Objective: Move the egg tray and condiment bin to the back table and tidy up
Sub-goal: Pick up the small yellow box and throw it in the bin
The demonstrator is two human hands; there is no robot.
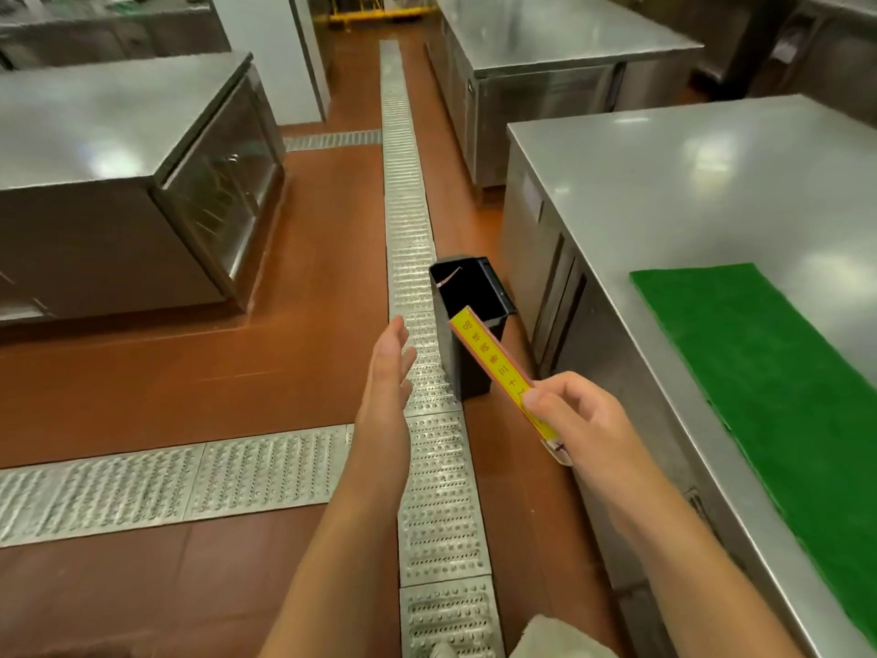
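Head view: person stands in a kitchen aisle, both forearms reaching forward over the red-brown floor (pixel 142 387).

Right hand (pixel 576 420) pinches a flat yellow box (pixel 498 372) with red characters along its narrow face; fingers curled round the lower end, thumb on the yellow face. Box is tilted, upper end pointing forward-left and overlapping the rim of a black bin (pixel 470 320) in the picture. Cannot tell whether box and bin touch. A small white tag sticks out under the hand at the box's lower end.

Left hand (pixel 389 368) is released: fingers straight and together, palm facing right, holding nothing, over the metal drain grate (pixel 408 220).

Black bin stands open on the floor, between the grate and the steel counter (pixel 688 182) on the right, just beside the counter's cabinet front. Inside looks dark; one thin light scrap near the far wall.

Green mat (pixel 759 363) lies flat on the right counter, near its front edge.

Egg tray and condiment bin: neither visible in this frame, location cannot be told.

Second steel counter (pixel 95 130) on the left, glass-fronted cabinet below. Third steel table (pixel 560 35) further back right. Grate runs straight up the aisle, with a cross branch at lower left.
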